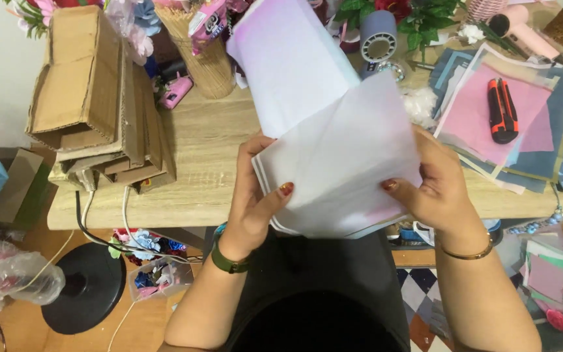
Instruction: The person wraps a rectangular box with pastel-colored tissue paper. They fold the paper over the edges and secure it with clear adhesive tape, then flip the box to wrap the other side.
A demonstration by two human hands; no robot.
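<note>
A wooden table (203, 150) fills most of the view, with the person seated at its near edge. On its left side stands a stack of folded cardboard (92, 98), leaning and flattened, with cables running down from under it to a black round base (89, 287) on the floor.

In front of the person, held up over the table edge, is a stack of thin white paper sheets (340, 163). The upper sheets fan away toward the back of the table, so the edges separate and single sheets can be told apart.

On the right of the table lies a pile of pink and grey-blue paper (529, 130), spread flat, with an orange and black utility knife (502, 111) resting on top, which seems to weigh it down and keeps it within reach. Behind the sheets stands a grey tape roll (378, 36) beside some artificial flowers (418, 16).

The left hand (252, 202) grips the stack's left edge, thumb pressed on the front and the other fingers hidden behind, so it pinches the paper. The right hand (434, 182) holds the right edge the same way, thumb on the front near the lower corner, fingers curled behind. A green watch strap (229, 263) sits on the left wrist and a thin gold bangle (467, 254) on the right.
</note>
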